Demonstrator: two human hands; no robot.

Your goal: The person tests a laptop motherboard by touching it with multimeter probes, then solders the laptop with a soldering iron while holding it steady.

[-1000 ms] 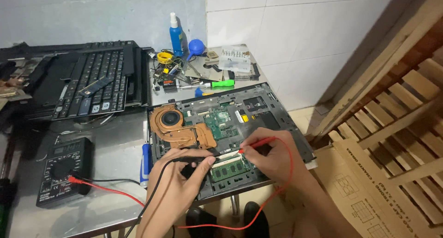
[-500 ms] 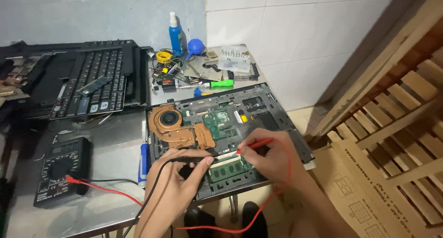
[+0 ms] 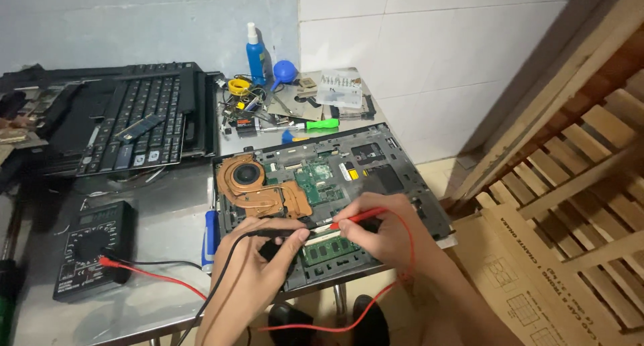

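Observation:
An opened laptop base (image 3: pixel 396 165) lies on the metal table, showing a green circuit board (image 3: pixel 320 183), a copper fan and heat pipe (image 3: pixel 251 185) and a green memory stick (image 3: pixel 329 250). My left hand (image 3: pixel 258 265) pinches a black test probe (image 3: pixel 282 232). My right hand (image 3: pixel 386 228) pinches a red test probe (image 3: pixel 355 218). Both tips meet on the board just above the memory stick. Red and black leads run to a black multimeter (image 3: pixel 90 249) at the left.
A removed laptop keyboard (image 3: pixel 134 128) lies at the back left. Behind the laptop stand a blue spray bottle (image 3: pixel 255 51), a blue air blower (image 3: pixel 285 71), a green-handled screwdriver (image 3: pixel 315 125) and small parts. A blue-handled screwdriver (image 3: pixel 210 235) lies left of the laptop. Wooden slats (image 3: pixel 577 151) lean at right.
Both hands stay on the probes at the same spot on the board; the view has shifted only slightly.

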